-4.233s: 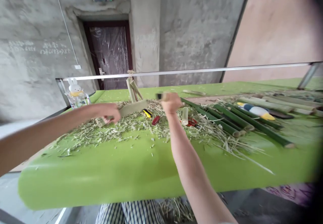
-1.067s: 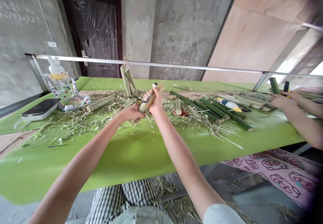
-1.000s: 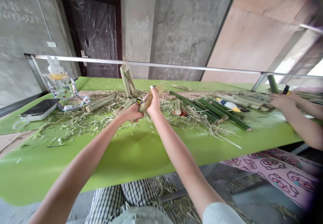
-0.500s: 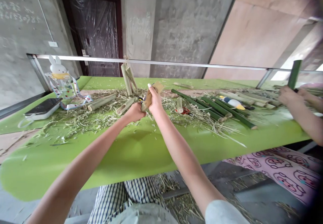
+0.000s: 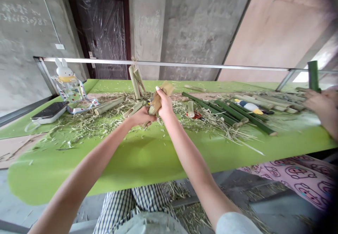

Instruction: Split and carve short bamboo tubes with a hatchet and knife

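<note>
Head view: right hand (image 5: 165, 104) clenches a split bamboo piece (image 5: 160, 100) tilted up — left hand (image 5: 142, 117) grips its lower end, apparently to steady it.

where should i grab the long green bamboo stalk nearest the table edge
Grip the long green bamboo stalk near its pale cut end, coming from the near edge of the green table top. That end angles toward you, clear of the other green stalks, while the far end runs in among them.
</note>
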`<state>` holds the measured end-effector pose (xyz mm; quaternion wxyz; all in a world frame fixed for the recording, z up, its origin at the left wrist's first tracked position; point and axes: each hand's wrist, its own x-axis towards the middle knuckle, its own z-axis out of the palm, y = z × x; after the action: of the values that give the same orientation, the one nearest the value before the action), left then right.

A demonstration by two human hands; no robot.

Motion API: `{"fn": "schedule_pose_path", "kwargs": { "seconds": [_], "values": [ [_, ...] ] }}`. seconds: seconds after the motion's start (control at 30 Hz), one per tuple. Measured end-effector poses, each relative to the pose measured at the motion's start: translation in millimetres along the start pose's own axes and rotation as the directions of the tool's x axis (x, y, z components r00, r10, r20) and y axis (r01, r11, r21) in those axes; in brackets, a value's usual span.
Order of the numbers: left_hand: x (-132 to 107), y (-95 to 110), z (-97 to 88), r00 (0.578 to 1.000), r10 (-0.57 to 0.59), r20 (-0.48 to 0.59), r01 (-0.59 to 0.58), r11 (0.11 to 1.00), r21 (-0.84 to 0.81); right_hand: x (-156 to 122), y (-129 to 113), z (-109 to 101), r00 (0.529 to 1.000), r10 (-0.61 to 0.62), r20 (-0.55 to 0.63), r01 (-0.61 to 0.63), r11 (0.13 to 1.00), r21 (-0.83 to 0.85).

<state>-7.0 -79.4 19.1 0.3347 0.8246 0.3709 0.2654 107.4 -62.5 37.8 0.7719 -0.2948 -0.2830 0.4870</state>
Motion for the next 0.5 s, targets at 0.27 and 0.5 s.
{"fn": "schedule_pose_path", "kwargs": {
  "seconds": [0.27,0.5],
  "values": [
    [8.3,0.9,11.6,0.923,-0.038,-0.382,0.322,0.619,0.716,-6.3,16.4,2.8,0.983,0.002,-0.182,-0.008,1.000,-0.030],
    [5.0,4.5,17.6,0.924,-0.001,-0.383,0.328,0.518,0.790,1.6,21.6,2.4,0.968,0.084,-0.238,-0.090,0.996,-0.012]
  ]
}}
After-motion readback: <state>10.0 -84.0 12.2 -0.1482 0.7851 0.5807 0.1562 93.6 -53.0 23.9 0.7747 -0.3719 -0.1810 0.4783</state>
